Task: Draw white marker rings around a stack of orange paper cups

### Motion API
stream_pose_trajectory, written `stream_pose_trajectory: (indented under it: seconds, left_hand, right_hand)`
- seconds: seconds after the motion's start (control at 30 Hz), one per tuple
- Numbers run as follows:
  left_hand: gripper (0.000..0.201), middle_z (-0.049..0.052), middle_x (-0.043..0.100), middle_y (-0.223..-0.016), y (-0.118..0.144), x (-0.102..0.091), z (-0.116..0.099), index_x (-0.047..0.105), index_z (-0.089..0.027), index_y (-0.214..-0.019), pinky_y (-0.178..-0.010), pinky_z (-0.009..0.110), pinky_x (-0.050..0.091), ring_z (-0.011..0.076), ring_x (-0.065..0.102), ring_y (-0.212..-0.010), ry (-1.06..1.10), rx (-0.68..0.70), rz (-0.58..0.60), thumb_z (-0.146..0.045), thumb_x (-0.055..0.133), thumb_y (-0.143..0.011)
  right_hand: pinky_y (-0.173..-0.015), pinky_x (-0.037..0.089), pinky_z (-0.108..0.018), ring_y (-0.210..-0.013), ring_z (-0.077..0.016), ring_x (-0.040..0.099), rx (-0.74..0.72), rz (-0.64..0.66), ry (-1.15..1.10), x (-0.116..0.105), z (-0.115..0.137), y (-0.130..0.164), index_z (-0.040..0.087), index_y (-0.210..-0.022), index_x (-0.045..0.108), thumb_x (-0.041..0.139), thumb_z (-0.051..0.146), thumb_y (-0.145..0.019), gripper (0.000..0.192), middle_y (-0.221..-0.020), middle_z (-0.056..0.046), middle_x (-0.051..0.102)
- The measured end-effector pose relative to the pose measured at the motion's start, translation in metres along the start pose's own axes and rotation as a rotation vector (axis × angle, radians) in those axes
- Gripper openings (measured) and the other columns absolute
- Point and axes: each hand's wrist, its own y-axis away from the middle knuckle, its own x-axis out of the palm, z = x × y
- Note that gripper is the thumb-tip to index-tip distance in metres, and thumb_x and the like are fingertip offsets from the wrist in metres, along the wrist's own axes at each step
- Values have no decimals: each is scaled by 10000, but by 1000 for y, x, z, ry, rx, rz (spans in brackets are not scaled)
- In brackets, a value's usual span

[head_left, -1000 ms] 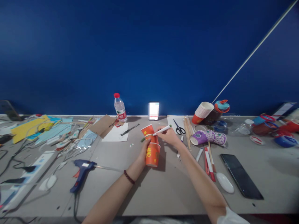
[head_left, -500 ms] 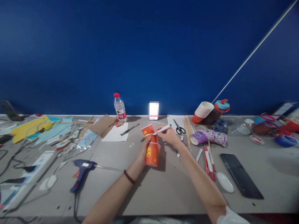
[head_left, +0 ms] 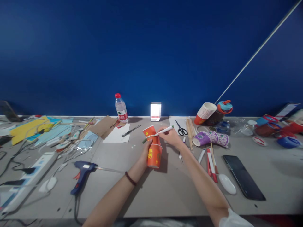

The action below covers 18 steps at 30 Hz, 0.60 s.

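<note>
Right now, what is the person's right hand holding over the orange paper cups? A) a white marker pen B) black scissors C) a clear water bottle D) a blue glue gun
A: the right hand grips a white marker pen with its tip at the stacked orange paper cups, which the left hand steadies.

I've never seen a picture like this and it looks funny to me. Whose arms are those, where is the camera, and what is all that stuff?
The camera sits on a person's head and looks down, so the two arms are that person's own. The left hand grips some orange paper cups fitted together. The right hand holds a white marker with its tip against them. They work at a grey table before a blue wall. On the table lie a blue glue gun, a water bottle, scissors, wooden sticks, a purple cup on its side and a black phone.
</note>
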Motion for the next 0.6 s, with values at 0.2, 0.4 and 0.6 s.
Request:
stream_pose_trajectory:
  seconds: [0.2, 0.4, 0.6]
  left_hand:
    - [374, 81, 709, -722, 2, 1, -1, 632, -104, -951, -531, 268, 526, 182, 667, -564, -37, 23, -34, -437, 679, -786]
    - [383, 91, 708, -736, 2, 2, -1, 638, -94, -952, -544, 281, 526, 190, 666, -571, -56, 31, -45, -439, 676, -787]
    - [378, 83, 708, -732, 3, 2, -1, 637, -103, -960, -539, 275, 528, 189, 671, -577, -30, 35, -25, -435, 684, -785]
  right_hand:
    - [-594, 478, -259, -642, -161, 620, -2, 11, -30, 0, -2, -1, 175, -719, 667, 581, 244, -687, 116, -706, -24, 683]
    - [-601, 478, -244, -654, -155, 618, 10, -2, -3, 0, -2, -2, 173, -717, 670, 585, 239, -684, 112, -708, -23, 683]
    - [-617, 483, -246, -678, -160, 622, 4, -16, 19, 0, -3, -2, 182, -730, 671, 585, 235, -696, 107, -718, -23, 688]
